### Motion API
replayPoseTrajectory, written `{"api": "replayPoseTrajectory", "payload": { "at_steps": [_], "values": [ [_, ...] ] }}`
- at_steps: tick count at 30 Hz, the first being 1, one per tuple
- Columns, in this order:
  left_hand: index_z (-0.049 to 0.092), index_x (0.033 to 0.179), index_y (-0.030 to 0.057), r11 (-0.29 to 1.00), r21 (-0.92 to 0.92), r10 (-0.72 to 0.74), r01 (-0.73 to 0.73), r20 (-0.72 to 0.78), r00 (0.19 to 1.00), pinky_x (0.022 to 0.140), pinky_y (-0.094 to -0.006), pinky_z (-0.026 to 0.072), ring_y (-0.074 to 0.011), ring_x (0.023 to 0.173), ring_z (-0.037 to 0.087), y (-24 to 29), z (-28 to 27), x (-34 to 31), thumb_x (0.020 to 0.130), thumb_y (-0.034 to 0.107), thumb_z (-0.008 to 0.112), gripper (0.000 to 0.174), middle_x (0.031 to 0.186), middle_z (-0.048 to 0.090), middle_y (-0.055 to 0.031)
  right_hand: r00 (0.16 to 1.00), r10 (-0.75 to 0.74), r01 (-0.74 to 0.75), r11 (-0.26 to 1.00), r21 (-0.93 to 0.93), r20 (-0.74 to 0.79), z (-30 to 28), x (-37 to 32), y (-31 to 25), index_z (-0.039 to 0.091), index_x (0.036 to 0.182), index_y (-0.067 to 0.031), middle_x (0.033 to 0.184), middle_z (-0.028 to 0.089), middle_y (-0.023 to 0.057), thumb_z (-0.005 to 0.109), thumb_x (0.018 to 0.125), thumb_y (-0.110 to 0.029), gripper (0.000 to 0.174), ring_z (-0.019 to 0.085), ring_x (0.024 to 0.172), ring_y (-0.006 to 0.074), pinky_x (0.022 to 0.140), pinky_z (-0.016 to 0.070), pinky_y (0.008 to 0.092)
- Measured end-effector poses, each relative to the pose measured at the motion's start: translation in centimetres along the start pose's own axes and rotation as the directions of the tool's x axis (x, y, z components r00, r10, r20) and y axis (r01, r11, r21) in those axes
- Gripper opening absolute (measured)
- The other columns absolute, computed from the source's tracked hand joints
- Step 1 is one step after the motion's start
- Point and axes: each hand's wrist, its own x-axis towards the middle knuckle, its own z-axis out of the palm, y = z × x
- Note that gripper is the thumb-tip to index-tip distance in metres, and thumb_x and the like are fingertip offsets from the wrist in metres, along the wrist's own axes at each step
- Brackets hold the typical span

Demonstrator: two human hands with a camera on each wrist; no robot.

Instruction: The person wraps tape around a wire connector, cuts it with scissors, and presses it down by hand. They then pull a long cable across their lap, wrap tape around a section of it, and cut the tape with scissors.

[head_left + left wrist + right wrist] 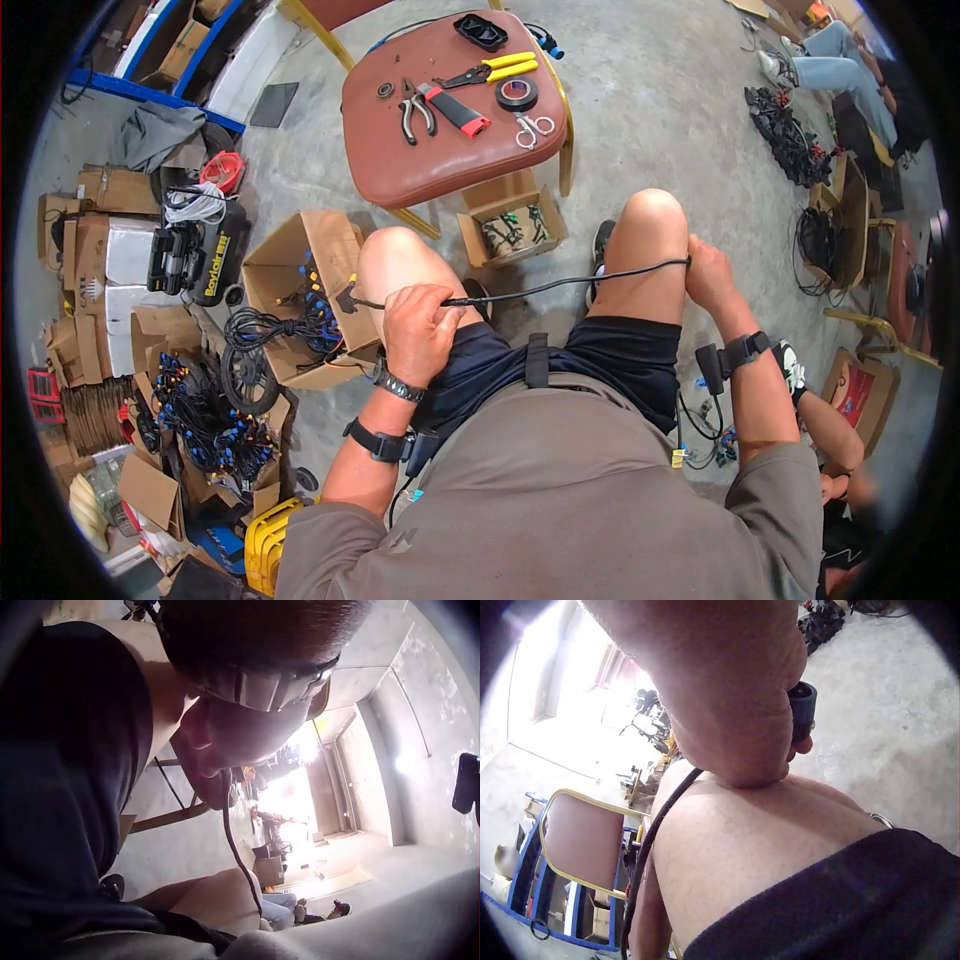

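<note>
A black cable [570, 284] stretches across the lap between the two hands. My left hand [420, 328] grips it over the left thigh, and a short length with a dark plug end [347, 298] sticks out past the fingers. In the left wrist view, the cable [234, 847] runs down from the left hand [244, 735]. At the right knee, my right hand [708, 272] holds the other end. The right wrist view shows a dark blue round connector [803, 712] in the curled fingers of that hand, its socket partly visible.
A brown chair seat [400, 165] ahead carries pliers [415, 110], yellow-handled wire strippers [495, 68], black tape [516, 95] and scissors [533, 128]. A small carton [480, 250] with short parts sits below it. A carton of cables [270, 270] stands left; people sit at the right.
</note>
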Motion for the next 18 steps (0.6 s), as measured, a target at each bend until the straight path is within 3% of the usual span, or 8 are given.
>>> {"api": "replayPoseTrajectory", "payload": {
  "at_steps": [3,5,11,17,18],
  "values": [
    [0.067,0.091,0.0042,0.999,-0.033,-0.040,0.042,0.031,0.999,0.081,-0.0396,0.0434,-0.0294,0.087,0.061,-0.1,-0.2,0.1,0.070,0.010,0.076,0.024,0.090,0.067,-0.0096,0.996,-0.032,0.035,0.999,0.037,-0.084,0.4,0.2,0.4,0.060,0.093,-0.0048,0.089,0.067,0.0202,0.063,0.085,-0.021,0.018,0.063,0.085,0.0419,0.070,0.0507,0.0486],
    [0.067,0.091,0.0049,0.999,-0.040,-0.028,0.030,0.039,0.999,0.079,-0.0390,0.0438,-0.0292,0.085,0.061,0.1,-0.4,0.3,0.071,0.009,0.075,0.022,0.089,0.067,-0.0094,1.000,0.020,-0.020,1.000,-0.004,0.021,-0.4,0.0,-0.4,0.060,0.096,-0.0022,0.095,0.067,0.0225,0.058,0.088,-0.017,0.017,0.064,0.092,0.0424,0.076,0.0519,0.0498],
    [0.066,0.088,0.0035,0.995,-0.071,0.082,-0.075,0.097,0.992,0.071,-0.0378,0.0459,-0.0297,0.075,0.061,0.2,-0.5,1.0,0.072,0.007,0.074,0.017,0.083,0.066,-0.0115,1.000,-0.002,0.001,0.998,0.062,0.014,0.1,0.2,0.0,0.060,0.097,-0.0027,0.094,0.067,0.0226,0.058,0.087,-0.016,0.016,0.065,0.092,0.0412,0.077,0.0523,0.0492],
    [0.064,0.081,0.0038,0.998,-0.003,0.067,-0.067,0.163,0.984,0.067,-0.0413,0.0482,-0.0335,0.074,0.062,-0.2,-0.1,1.3,0.073,0.009,0.073,0.013,0.078,0.064,-0.0132,0.999,0.038,-0.038,0.999,-0.038,-0.006,0.4,0.1,0.3,0.059,0.096,-0.0027,0.093,0.067,0.0221,0.057,0.084,-0.012,0.015,0.065,0.092,0.0404,0.077,0.0526,0.0493],
    [0.065,0.083,0.0072,0.997,0.015,0.069,-0.073,0.191,0.979,0.068,-0.0414,0.0477,-0.0334,0.075,0.061,-0.5,0.0,1.2,0.072,0.009,0.072,0.013,0.078,0.064,-0.0119,1.000,0.016,-0.016,1.000,-0.016,-0.005,0.3,0.1,0.1,0.059,0.096,-0.0025,0.094,0.067,0.0222,0.057,0.084,-0.011,0.015,0.065,0.092,0.0403,0.077,0.0527,0.0492]
  ]
}}
